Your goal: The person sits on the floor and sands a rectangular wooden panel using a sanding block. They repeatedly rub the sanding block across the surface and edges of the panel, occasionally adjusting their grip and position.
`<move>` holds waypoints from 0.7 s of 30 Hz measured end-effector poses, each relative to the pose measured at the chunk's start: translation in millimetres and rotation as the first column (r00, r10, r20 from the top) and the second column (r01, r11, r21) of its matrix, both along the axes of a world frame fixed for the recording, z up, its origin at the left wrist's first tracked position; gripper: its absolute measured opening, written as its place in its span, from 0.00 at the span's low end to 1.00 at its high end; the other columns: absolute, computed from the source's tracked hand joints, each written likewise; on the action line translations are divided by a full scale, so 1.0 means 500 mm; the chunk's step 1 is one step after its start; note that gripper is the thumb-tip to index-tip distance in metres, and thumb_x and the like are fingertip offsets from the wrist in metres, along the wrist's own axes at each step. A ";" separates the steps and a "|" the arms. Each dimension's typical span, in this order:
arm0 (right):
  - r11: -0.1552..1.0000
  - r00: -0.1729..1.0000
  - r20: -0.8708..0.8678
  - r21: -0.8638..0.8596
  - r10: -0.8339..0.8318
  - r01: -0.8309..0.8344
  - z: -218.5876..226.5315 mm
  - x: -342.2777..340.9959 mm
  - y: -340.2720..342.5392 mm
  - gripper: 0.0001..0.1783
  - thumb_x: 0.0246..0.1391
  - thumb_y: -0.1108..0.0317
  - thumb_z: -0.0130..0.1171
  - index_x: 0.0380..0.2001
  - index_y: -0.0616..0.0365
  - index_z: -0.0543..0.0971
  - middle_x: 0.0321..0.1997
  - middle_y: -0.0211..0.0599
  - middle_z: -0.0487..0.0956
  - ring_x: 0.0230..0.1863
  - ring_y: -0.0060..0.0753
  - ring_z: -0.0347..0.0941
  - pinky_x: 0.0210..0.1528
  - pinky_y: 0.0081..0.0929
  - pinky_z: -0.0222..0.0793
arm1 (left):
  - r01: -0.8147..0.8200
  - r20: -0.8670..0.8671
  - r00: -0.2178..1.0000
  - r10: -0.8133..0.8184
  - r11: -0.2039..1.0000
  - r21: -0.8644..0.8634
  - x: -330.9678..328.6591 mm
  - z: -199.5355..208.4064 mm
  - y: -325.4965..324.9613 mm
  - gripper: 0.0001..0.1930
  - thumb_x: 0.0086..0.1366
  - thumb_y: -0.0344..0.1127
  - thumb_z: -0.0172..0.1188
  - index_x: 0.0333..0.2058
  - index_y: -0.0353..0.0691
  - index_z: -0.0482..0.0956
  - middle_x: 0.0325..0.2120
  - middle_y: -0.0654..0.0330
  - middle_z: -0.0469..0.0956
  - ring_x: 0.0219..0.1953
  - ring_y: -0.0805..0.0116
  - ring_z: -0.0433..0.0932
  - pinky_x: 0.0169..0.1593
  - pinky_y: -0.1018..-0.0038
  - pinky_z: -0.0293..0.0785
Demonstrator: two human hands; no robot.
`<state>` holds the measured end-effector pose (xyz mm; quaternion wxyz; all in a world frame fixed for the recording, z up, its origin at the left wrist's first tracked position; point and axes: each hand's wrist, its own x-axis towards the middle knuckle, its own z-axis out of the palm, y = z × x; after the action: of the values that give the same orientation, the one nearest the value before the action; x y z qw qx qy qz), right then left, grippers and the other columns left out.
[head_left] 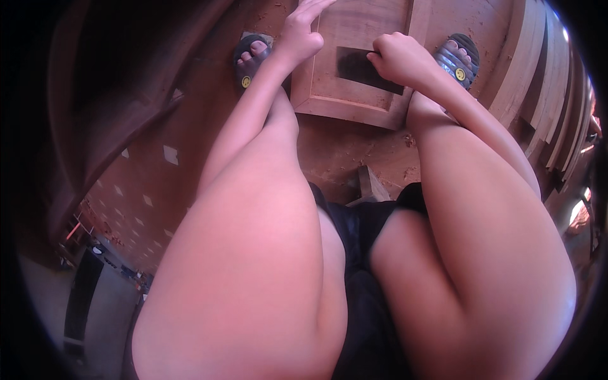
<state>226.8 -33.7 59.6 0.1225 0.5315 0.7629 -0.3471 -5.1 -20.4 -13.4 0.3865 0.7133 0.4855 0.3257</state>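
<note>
Between my feet lies a framed wooden panel [354,109] with a raised border, like a small door. A dark rectangular sheet [361,66], which looks like sandpaper, rests on its recessed middle. Curled over the sheet's right part is my right hand [405,61], its thumb and fingers closed at the sheet's upper edge; the fingertips are partly hidden. My left hand [304,31] is at the panel's left edge, fingers stretched out toward the top of the view. Nothing shows in it, though the fingertips run near the picture's upper rim.
My sandalled feet flank the panel, the left sandal [247,63] and the right sandal [457,63]. Long curved wooden boards [529,82] are stacked at the right. A wood offcut [372,185] lies between my legs. Shavings dot the reddish floor [339,149]. Dark furniture [107,95] stands left.
</note>
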 end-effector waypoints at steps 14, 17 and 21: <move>0.967 0.975 0.098 0.140 0.198 -0.211 0.057 0.102 0.301 0.12 0.56 0.58 0.62 0.35 0.53 0.88 0.29 0.43 0.85 0.31 0.48 0.82 0.38 0.41 0.77 | 0.079 -0.184 0.981 -0.053 0.987 0.140 0.053 0.019 0.033 0.30 0.64 0.30 0.61 0.64 0.29 0.69 0.63 0.35 0.69 0.69 0.42 0.66 0.70 0.61 0.65; 0.896 0.912 0.162 0.186 0.376 -0.403 0.059 0.065 0.343 0.12 0.55 0.58 0.64 0.31 0.55 0.88 0.29 0.46 0.85 0.31 0.49 0.82 0.36 0.42 0.77 | 0.162 -0.138 0.979 -0.148 0.982 0.098 0.094 0.049 0.065 0.32 0.65 0.32 0.64 0.65 0.26 0.66 0.61 0.36 0.71 0.66 0.41 0.69 0.69 0.60 0.67; 0.867 0.894 0.339 0.299 0.294 -0.398 0.126 -0.041 0.301 0.13 0.53 0.57 0.67 0.31 0.55 0.89 0.30 0.47 0.86 0.34 0.51 0.84 0.38 0.43 0.80 | 0.101 -0.043 0.994 -0.097 0.991 0.083 0.105 0.019 0.113 0.36 0.64 0.33 0.66 0.67 0.28 0.63 0.59 0.37 0.74 0.61 0.43 0.75 0.64 0.60 0.71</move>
<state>206.2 116.8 122.7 0.1911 0.4416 0.8715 -0.0939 47.3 36.3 -3.7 0.3620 0.7585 0.4427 0.3125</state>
